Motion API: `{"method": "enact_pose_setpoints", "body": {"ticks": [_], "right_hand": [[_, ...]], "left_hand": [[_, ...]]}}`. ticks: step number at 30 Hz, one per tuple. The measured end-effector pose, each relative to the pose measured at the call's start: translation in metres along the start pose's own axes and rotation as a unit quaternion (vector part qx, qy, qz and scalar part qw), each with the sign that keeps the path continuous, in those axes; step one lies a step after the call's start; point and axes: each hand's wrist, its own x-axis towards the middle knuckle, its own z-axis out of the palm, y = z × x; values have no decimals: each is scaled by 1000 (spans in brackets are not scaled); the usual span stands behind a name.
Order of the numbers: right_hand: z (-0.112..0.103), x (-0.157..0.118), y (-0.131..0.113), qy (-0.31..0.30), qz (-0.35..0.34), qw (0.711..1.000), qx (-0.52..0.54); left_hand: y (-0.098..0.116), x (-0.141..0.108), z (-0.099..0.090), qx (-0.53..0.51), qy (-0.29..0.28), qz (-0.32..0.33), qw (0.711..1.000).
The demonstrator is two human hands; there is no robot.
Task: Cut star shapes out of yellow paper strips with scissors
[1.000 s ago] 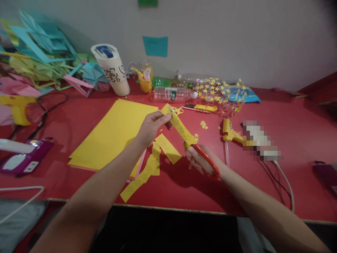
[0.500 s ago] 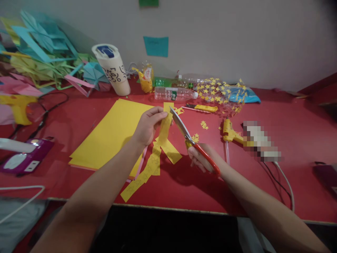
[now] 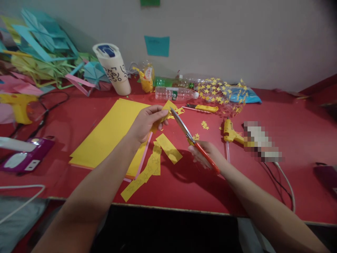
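Over a red table [image 3: 189, 195], left hand [image 3: 146, 121] pinching yellow strip [image 3: 169, 104] — partly hidden, right hand [image 3: 206, 153] gripping half-covered scissors [image 3: 190, 136]

Near the back edge of the tabletop [image 3: 189, 195], a tumbler [image 3: 116, 75] stands between paper shapes [image 3: 50, 52] in the back left corner and bottles [image 3: 165, 94] to its right. Paper sheets [image 3: 110, 133] lie left of centre — paper strips [image 3: 146, 170] to their right, toward the front edge — with scissors [image 3: 195, 142] in the right hand [image 3: 210, 151] farther right.
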Motion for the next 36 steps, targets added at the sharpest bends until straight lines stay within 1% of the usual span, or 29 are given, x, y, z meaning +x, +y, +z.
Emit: {"method": "enact_pose_setpoints", "body": {"ticks": [4, 7, 11, 16, 21, 24, 33, 36], "right_hand": [[-3, -1, -5, -8, -5, 1000, -6], [-7, -2, -7, -19, -3, 999, -37], [-13, -1, -7, -22, 3, 996, -91], [-19, 0, -10, -47, 25, 994, -92], [-24, 0, -12, -63, 42, 992, -104], [-25, 0, -11, -68, 48, 990, -117], [-26, 2, -11, -71, 42, 989, -125], [-25, 3, -11, -56, 53, 992, -104]], "left_hand": [[2, 0, -3, 33, 15, 14, 999], [5, -1, -6, 63, 19, 15, 998], [6, -1, -9, 91, -5, 15, 996], [7, -2, -9, 117, -22, -2, 993], [12, -3, -8, 122, -17, -44, 991], [13, -2, -9, 120, -15, -58, 991], [11, -2, -11, 112, -28, -56, 992], [9, -2, -12, 108, -38, -55, 992]]}}
